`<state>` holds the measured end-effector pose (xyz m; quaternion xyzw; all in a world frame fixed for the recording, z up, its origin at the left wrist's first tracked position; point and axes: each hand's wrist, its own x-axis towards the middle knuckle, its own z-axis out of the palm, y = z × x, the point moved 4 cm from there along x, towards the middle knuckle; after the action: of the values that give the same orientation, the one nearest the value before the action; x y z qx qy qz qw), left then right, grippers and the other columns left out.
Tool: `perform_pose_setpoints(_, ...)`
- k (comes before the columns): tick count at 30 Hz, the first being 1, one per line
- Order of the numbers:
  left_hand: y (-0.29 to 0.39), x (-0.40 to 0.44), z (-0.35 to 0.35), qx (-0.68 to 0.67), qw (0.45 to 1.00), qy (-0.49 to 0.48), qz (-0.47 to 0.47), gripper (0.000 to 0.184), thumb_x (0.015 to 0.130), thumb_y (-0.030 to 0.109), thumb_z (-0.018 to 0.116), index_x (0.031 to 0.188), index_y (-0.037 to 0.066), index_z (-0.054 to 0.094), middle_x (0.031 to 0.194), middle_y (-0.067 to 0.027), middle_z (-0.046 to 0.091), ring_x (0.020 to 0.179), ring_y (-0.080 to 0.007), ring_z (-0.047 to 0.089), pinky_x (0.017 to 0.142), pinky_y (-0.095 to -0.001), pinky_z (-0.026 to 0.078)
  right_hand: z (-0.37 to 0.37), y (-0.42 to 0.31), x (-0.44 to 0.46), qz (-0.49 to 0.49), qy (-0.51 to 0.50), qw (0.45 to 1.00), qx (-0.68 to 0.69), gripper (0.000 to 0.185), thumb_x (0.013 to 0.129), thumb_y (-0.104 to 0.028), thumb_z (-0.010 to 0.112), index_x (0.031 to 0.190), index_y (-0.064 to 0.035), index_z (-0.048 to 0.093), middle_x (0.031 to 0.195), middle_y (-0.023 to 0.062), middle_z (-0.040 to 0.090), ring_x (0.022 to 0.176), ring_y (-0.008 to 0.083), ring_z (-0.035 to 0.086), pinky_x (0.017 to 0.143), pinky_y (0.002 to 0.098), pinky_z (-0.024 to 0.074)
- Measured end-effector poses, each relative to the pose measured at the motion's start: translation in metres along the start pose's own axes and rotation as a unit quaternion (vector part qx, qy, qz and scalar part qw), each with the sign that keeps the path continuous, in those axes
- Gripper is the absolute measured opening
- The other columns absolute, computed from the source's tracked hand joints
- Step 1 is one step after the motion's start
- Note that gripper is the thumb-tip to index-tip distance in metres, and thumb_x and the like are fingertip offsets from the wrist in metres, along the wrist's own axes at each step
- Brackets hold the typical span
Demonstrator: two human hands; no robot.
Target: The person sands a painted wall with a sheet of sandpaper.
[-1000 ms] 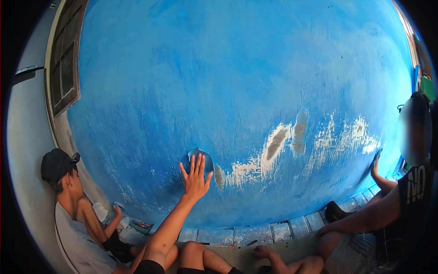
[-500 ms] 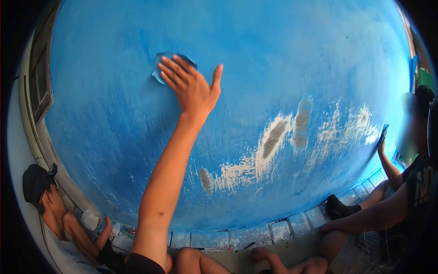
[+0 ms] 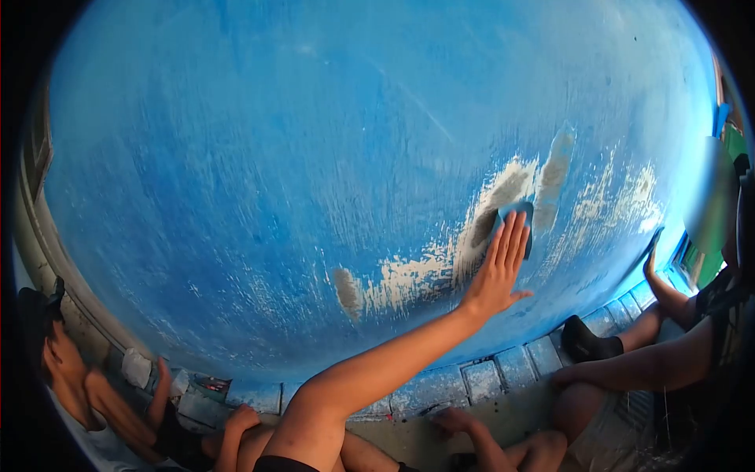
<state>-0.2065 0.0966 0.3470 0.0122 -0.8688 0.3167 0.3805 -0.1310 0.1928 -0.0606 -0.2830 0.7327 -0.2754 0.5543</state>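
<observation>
My left hand (image 3: 497,271) lies with its fingers stretched out flat over a piece of dark blue-grey sandpaper (image 3: 528,236), pressing it to the blue wall (image 3: 259,173). The sandpaper touches the edge of a grey bare patch (image 3: 481,228) ringed by white, worn paint. Low in the view, my right hand (image 3: 452,423) hangs near the floor by my raised leg. Its fingers are in shadow, and whether they hold anything is not visible.
Grey blocks (image 3: 481,381) edge the foot of the wall. A person (image 3: 67,354) sits at my left. At my right another person's hand (image 3: 651,263) presses a dark sheet to the wall, with a black-socked foot (image 3: 586,338) nearby. White chipped paint (image 3: 617,197) lies between us.
My left hand has moved right and down across the wall with the sandpaper, from plain blue paint to the worn patch. The view has shifted slightly. My right hand stays low.
</observation>
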Motion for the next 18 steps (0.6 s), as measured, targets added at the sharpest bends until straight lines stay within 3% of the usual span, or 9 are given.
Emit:
perform_pose_setpoints(3, 0.009, -0.017, 0.014, 0.013, 1.0, -0.015, 0.021, 0.101, 0.081, 0.077, 0.028, 0.146, 0.0, 0.021, 0.153, -0.0195, 0.015, 0.142, -0.0369, 0.012, 0.116, -0.0471, 0.007, -0.002, -0.003, 0.0, -0.017, 0.008, 1.0, 0.002, 0.041, 0.093, -0.038, 0.049, 0.094, 0.0004, 0.064, 0.074, 0.0117, 0.067, 0.057, 0.0233, 0.067, 0.057, 0.0353, 0.054)
perform_pose_setpoints(11, -0.013, -0.081, 0.029, 0.052, 0.995, -0.035, 0.084, 0.094, 0.084, 0.072, 0.032, 0.147, 0.004, 0.021, 0.153, -0.0178, 0.014, 0.142, -0.035, 0.012, 0.116, -0.046, 0.004, -0.002, -0.014, -0.001, -0.007, -0.009, 0.999, -0.035, 0.043, 0.094, -0.04, 0.05, 0.101, -0.0006, 0.063, 0.077, 0.013, 0.069, 0.059, 0.0228, 0.068, 0.053, 0.0322, 0.0541)
perform_pose_setpoints(14, -0.03, -0.112, 0.03, 0.032, 0.992, -0.08, 0.097, 0.09, 0.085, 0.07, 0.034, 0.147, 0.005, 0.021, 0.154, -0.0162, 0.015, 0.142, -0.0343, 0.011, 0.116, -0.0455, 0.004, -0.003, -0.01, 0.0, 0.005, -0.007, 1.0, -0.009, 0.044, 0.092, -0.041, 0.051, 0.105, -0.0009, 0.063, 0.077, 0.0122, 0.069, 0.06, 0.0236, 0.068, 0.055, 0.0331, 0.0542)
perform_pose_setpoints(16, -0.043, -0.131, 0.03, 0.017, 0.986, -0.095, 0.133, 0.087, 0.085, 0.065, 0.04, 0.147, 0.007, 0.023, 0.153, -0.0147, 0.017, 0.142, -0.0328, 0.013, 0.116, -0.0438, 0.005, 0.0, -0.013, -0.005, -0.021, 0.028, 0.996, -0.084, 0.044, 0.091, -0.042, 0.049, 0.097, -0.0018, 0.066, 0.081, 0.0155, 0.069, 0.063, 0.0282, 0.068, 0.067, 0.0394, 0.0544)
perform_pose_setpoints(18, -0.054, -0.14, 0.022, 0.007, 0.983, -0.107, 0.149, 0.085, 0.085, 0.063, 0.044, 0.147, 0.007, 0.024, 0.153, -0.0136, 0.019, 0.142, -0.0316, 0.014, 0.116, -0.0429, 0.007, 0.006, -0.005, 0.003, -0.044, 0.059, 0.99, -0.118, 0.044, 0.091, -0.042, 0.051, 0.102, -0.0023, 0.064, 0.082, 0.0152, 0.069, 0.063, 0.027, 0.069, 0.066, 0.0389, 0.0543)
